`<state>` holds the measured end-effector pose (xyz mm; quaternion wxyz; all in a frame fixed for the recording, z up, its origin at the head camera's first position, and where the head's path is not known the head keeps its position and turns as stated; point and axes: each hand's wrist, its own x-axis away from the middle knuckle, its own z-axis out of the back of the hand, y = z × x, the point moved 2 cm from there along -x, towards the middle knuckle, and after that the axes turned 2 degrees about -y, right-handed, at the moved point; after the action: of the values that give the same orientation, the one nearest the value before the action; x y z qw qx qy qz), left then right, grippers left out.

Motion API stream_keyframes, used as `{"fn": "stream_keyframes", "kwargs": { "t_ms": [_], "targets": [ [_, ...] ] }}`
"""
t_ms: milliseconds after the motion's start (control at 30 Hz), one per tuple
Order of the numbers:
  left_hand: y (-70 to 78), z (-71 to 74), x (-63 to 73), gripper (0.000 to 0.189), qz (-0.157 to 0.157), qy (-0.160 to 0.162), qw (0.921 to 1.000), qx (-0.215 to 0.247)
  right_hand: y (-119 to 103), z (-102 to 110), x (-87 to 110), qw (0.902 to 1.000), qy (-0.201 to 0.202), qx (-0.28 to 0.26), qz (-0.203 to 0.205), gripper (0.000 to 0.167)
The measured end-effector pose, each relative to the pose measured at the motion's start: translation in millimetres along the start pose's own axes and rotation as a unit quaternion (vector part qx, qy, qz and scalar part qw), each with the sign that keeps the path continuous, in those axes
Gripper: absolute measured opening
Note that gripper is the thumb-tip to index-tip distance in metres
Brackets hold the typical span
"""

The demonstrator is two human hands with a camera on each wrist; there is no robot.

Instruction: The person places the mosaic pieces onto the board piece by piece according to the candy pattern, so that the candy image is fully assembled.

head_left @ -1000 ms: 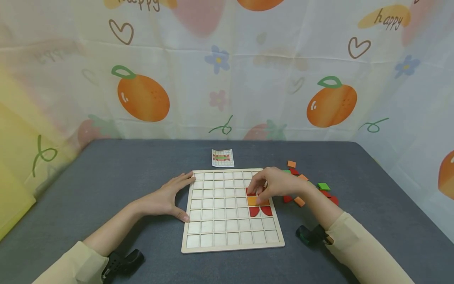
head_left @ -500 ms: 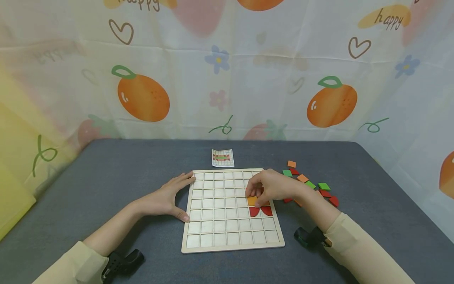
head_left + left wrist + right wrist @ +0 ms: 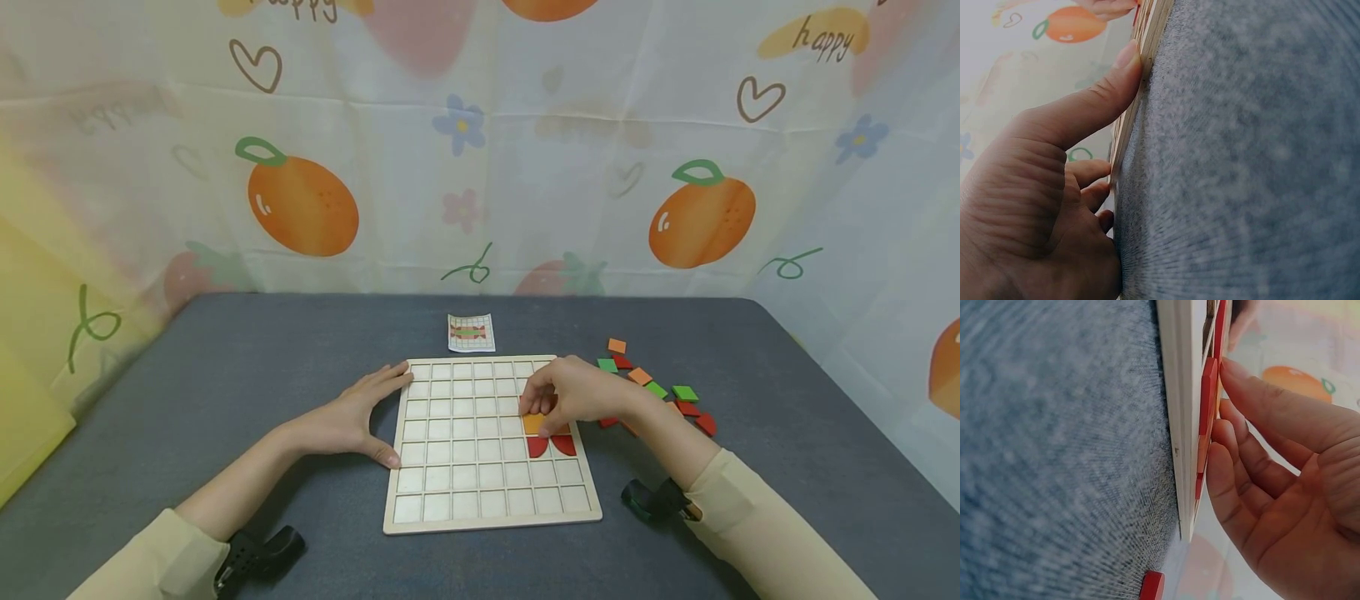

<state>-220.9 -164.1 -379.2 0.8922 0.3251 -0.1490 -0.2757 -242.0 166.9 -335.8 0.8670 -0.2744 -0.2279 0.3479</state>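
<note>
A pale wooden board (image 3: 465, 504) with a square grid lies flat on the table. Spread along its left side is my left hand (image 3: 345, 423), its thumb and fingertips touching the edge. My right hand (image 3: 576, 392) reaches over the board's right columns, fingers bent and fingertips right at the tiles set there. An orange tile (image 3: 533, 425) shows below those fingers, above two red rounded pieces (image 3: 537, 447) set side by side. More tiles are partly hidden under the hand. In the right wrist view, the thumb and fingertips meet a row of red and orange tiles (image 3: 1209, 394), with a gap between them.
Loose red, green (image 3: 684, 393) and orange tiles (image 3: 617, 346) lie scattered right of the board, some behind the right forearm. A small card (image 3: 471, 333) with a printed coloured pattern lies beyond the board's far edge. A patterned curtain (image 3: 555, 167) hangs behind the table.
The right hand has shifted slightly left over the same tiles, uncovering a green tile near the board's right corner. The left hand has stayed at the board's edge.
</note>
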Motion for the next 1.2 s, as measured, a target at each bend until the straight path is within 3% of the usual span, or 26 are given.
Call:
{"fn": "stream_keyframes", "kwargs": {
  "t_ms": [600, 833, 1000, 1200],
  "targets": [
    [0.6, 1.3, 0.4, 0.118, 0.000, 0.002, 1.0000, -0.001, 0.7, 0.6, -3.6, 0.9999, 0.009, -0.005, 0.010, 0.023],
    [0.4, 1.3, 0.5, 0.118, 0.003, 0.002, 1.0000, -0.001, 3.9, 2.7, -3.6, 0.9991, 0.005, -0.038, 0.018, 0.016],
    [1.1, 1.2, 0.9, 0.118, 0.001, 0.002, 1.0000, -0.001, 11.9, 16.7, 2.9, 0.9975, 0.036, -0.060, -0.006, 0.015],
    [1.1, 0.6, 0.0, 0.118, 0.003, 0.001, 1.0000, -0.001, 33.5, 38.9, 14.0, 0.9942, 0.079, -0.048, -0.055, 0.018]
  ]
}}
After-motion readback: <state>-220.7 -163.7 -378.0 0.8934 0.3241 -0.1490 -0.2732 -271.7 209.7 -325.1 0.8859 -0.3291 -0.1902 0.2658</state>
